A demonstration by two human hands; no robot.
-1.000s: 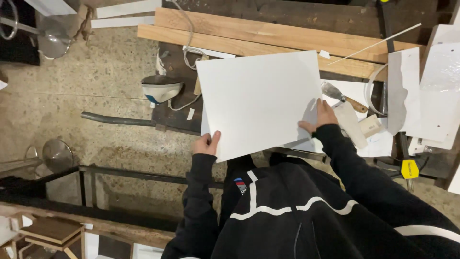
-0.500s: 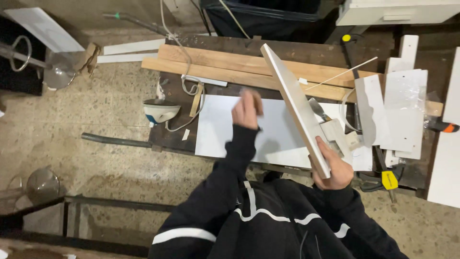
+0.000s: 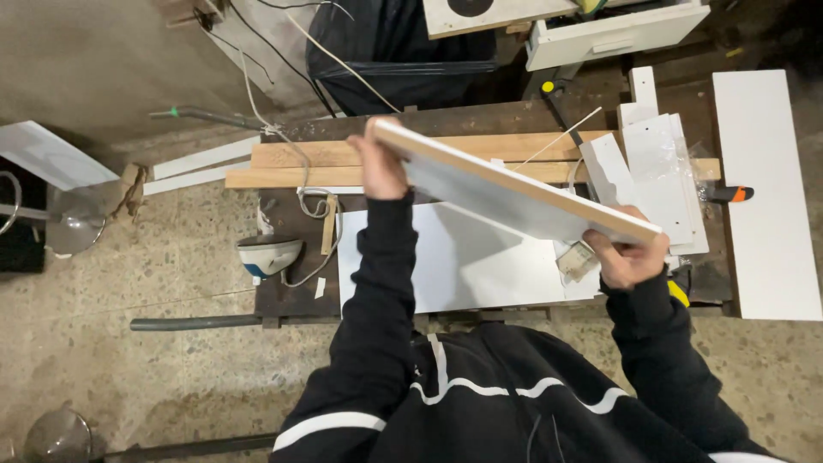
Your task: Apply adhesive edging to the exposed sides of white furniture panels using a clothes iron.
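Note:
I hold a white board [image 3: 506, 193] with a bare wood-coloured edge up off the workbench, tilted so its edge faces me. My left hand [image 3: 378, 165] grips its far left end. My right hand [image 3: 626, 254] grips its near right corner. Under it a second white panel [image 3: 454, 266] lies flat on the dark workbench [image 3: 283, 296]. My black sleeves with white stripes fill the bottom of the view.
Long wooden planks [image 3: 300, 163] lie along the bench's back. A clothes iron [image 3: 267, 254] with a cord sits at the left end. White offcuts [image 3: 660, 163] and a long white panel [image 3: 765, 189] lie at right. A white drawer [image 3: 613, 34] stands behind. A metal pipe [image 3: 193, 322] lies on the floor.
The white board went from lying flat on the bench to being lifted and turned; it now spans between both hands at a shallower tilt, with my left hand on its far end.

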